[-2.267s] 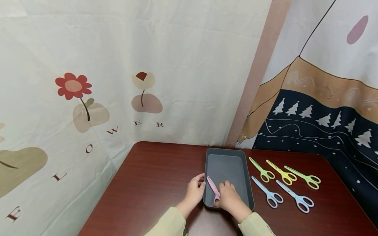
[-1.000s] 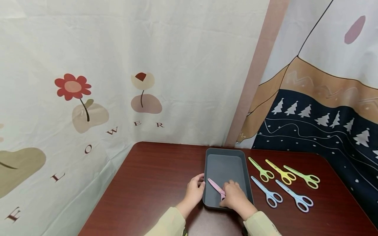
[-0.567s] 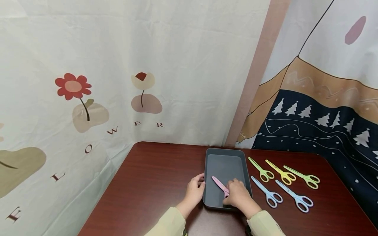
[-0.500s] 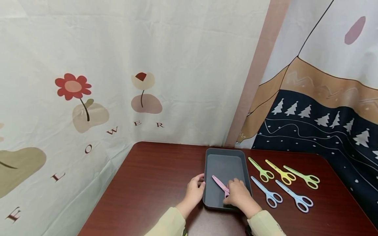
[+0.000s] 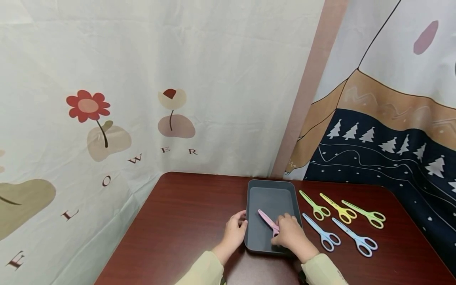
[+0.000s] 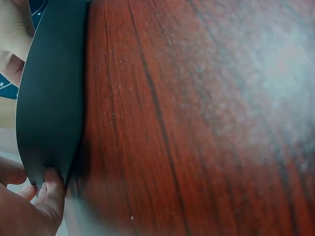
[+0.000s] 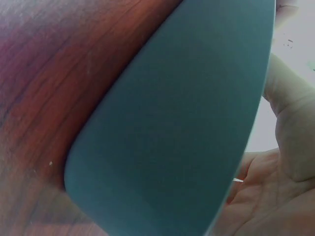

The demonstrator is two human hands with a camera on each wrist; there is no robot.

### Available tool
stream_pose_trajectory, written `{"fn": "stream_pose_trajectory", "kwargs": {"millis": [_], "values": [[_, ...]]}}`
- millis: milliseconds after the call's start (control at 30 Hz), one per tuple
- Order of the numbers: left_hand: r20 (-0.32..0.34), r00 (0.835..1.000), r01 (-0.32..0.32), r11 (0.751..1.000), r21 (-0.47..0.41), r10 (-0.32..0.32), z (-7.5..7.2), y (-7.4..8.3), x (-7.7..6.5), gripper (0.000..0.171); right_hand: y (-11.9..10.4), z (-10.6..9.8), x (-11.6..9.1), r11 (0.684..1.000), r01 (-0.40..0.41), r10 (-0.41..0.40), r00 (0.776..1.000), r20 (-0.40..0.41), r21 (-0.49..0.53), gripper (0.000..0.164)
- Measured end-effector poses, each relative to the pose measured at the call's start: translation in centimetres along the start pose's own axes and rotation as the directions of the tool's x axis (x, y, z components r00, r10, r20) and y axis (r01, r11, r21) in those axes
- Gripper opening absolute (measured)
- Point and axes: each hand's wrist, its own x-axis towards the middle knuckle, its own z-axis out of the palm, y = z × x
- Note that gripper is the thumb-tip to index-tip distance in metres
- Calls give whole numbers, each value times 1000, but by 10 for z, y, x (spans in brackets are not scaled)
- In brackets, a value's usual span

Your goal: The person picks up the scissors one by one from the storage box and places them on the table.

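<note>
Inside the dark grey rectangular tray point(image 5: 272, 200), pink scissors point(image 5: 266, 219) point their closed blades up and left. My right hand point(image 5: 290, 235) pinches them at the handle end, and its fingers cover most of the finger loops. At the tray's left side, my left hand point(image 5: 234, 231) grips the wall and rim with bent fingers. The left wrist view shows the left hand's fingertips point(image 6: 54, 182) against the outer wall. In the right wrist view, the tray's wall point(image 7: 167, 123) hides the scissors, and part of the right hand point(image 7: 290, 132) shows behind the rim.
Right of the tray lie several scissors on the dark red table point(image 5: 192, 213): a green pair point(image 5: 315, 206), a yellow pair point(image 5: 338, 208) and yellow-green scissors point(image 5: 364, 213) behind, light blue scissors point(image 5: 322, 232) and another blue pair point(image 5: 355, 236) nearer. A printed curtain point(image 5: 228, 79) hangs behind.
My right hand has carried the pink scissors from the tray's left side rightward and slightly away from me. The left hand stays at the tray's left wall.
</note>
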Motion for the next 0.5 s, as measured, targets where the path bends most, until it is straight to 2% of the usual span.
{"fn": "stream_pose_trajectory", "kwargs": {"millis": [500], "values": [[16,1000,8,1000,-8,-7,-1,0,0,32,8,-13,-1,1000,11,-12,999,-51,-22,46]]}}
